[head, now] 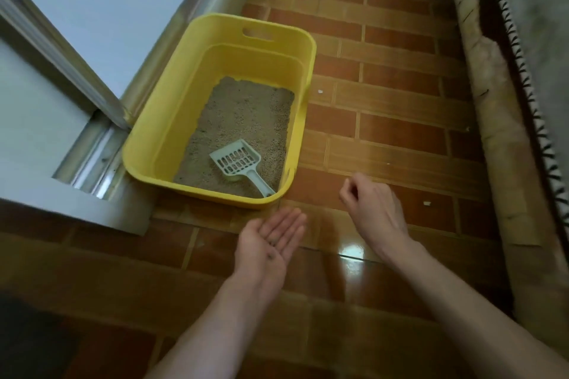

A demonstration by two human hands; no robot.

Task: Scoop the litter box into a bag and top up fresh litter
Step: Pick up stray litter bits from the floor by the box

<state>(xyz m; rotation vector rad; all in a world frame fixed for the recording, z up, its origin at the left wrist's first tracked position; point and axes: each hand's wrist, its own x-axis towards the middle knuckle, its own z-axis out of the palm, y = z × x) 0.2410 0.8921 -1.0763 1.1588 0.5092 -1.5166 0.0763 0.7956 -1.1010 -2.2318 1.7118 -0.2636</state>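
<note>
Head view: I see the rounded yellow plastic litter box (197,120) on glossy brick-pattern tiles (400,101), grainy beige litter (243,120) under a pale slotted scoop (237,161); left hand (268,244) flat, palm up, right hand (374,206) loosely curled, empty

**Litter box with scoop inside**

A yellow plastic litter box (197,108) sits on the floor against a sliding-door track. Sandy-grey litter (246,120) covers its bottom. A pale slotted scoop (238,161) lies on the litter, handle toward the near corner.
</note>
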